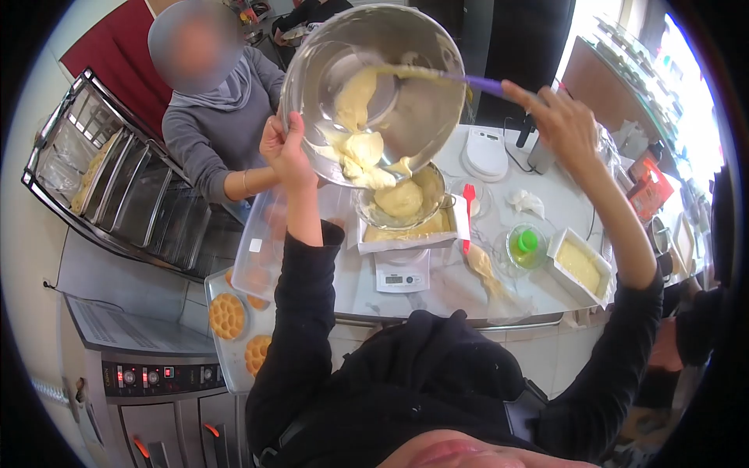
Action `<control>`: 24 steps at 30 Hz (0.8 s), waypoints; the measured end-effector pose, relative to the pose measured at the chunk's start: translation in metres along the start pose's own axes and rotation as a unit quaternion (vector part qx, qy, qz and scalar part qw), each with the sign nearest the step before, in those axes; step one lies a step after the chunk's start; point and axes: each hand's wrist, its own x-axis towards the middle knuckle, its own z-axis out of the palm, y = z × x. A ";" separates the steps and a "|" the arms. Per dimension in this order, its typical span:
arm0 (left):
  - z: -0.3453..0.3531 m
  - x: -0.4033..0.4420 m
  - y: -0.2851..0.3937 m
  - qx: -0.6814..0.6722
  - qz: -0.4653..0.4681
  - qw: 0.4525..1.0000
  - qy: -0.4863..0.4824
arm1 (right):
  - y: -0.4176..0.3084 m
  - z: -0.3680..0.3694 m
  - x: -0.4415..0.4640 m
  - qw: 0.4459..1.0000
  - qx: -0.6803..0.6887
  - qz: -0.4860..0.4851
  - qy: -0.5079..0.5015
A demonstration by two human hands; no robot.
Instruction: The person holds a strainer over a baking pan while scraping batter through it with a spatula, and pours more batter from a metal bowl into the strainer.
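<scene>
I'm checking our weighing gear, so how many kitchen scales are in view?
2. The nearer scale is partly covered by a lined pan; the farther scale is on the table, right of the mixing bowl in view. More could be hidden.

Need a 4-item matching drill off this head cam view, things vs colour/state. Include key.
Column 1
1. Big metal bowl
2. Spatula handle
3. Slim utensil just right of the smaller metal bowl
4. Cap-like piece at the clear dish

Column 2
A. Green
B. Purple, in the right hand
C. Tilted, in the left hand
D. Red

Pairs: 1-C, 2-B, 3-D, 4-A
</scene>
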 end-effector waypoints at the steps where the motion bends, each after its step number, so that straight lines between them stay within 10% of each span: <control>1: -0.003 0.000 -0.004 -0.008 -0.007 1.000 0.011 | -0.003 -0.001 -0.005 0.998 0.052 0.003 -0.034; 12: -0.014 -0.001 -0.025 -0.046 -0.012 0.999 0.011 | -0.016 0.041 -0.017 0.974 0.180 0.126 0.058; 24: 0.005 -0.002 -0.022 -0.054 0.050 0.997 0.014 | -0.027 0.058 -0.033 0.859 0.465 0.081 -0.201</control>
